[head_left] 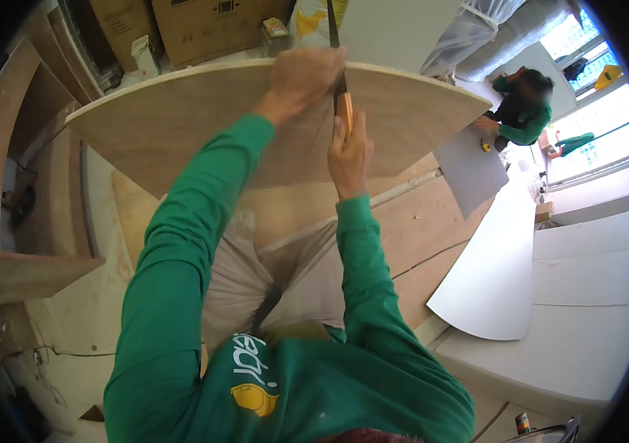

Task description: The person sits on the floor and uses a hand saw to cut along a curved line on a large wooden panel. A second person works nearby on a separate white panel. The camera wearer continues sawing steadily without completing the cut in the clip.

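A large plywood board (218, 111) stands on edge across my front, its pale top edge bowed from left to right. My right hand (350, 155) is closed around the orange handle of a hand saw (341, 87), whose long dark blade points away from me across the board's top edge. Just left of the blade, my left hand (303, 77) is closed over that same edge, knuckles up. Its fingertips are hidden, and whether they also touch the blade I cannot tell.
Cardboard boxes (215, 33) stand behind the board. A wooden frame (23, 166) is at the left. White curved panels (495, 273) lie to the right. Another person in green (524, 111) works at the far right by a grey sheet (469, 166). A cable (432, 257) crosses the plywood below.
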{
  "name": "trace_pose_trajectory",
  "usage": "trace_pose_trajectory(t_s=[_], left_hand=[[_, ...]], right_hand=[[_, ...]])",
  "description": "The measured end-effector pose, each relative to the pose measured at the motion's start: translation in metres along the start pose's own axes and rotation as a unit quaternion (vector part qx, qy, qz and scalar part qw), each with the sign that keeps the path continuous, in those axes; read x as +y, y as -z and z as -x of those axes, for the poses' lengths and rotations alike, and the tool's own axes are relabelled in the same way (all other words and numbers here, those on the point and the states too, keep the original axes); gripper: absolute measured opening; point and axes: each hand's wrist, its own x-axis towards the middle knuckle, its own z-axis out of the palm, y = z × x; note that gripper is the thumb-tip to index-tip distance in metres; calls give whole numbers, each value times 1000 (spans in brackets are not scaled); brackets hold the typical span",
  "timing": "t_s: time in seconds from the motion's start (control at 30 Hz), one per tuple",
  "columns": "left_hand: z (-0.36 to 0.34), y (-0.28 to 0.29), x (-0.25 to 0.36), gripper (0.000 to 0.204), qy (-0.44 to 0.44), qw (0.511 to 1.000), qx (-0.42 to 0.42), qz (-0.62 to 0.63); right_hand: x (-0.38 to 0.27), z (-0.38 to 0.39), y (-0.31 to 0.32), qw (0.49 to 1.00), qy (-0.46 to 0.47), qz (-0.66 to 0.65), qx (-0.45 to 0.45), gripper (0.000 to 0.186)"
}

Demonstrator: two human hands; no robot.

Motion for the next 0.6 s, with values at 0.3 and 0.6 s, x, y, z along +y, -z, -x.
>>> trace_pose_trajectory(t_s=[0.3,0.6], left_hand=[[2,-1,-2,54,3,999,41,18],[-1,-2,1,51,16,1000,-13,6]], right_hand=[[5,206,120,989,-120,12,-90,31],[10,8,-4,1000,-17,-7,-5,19]])
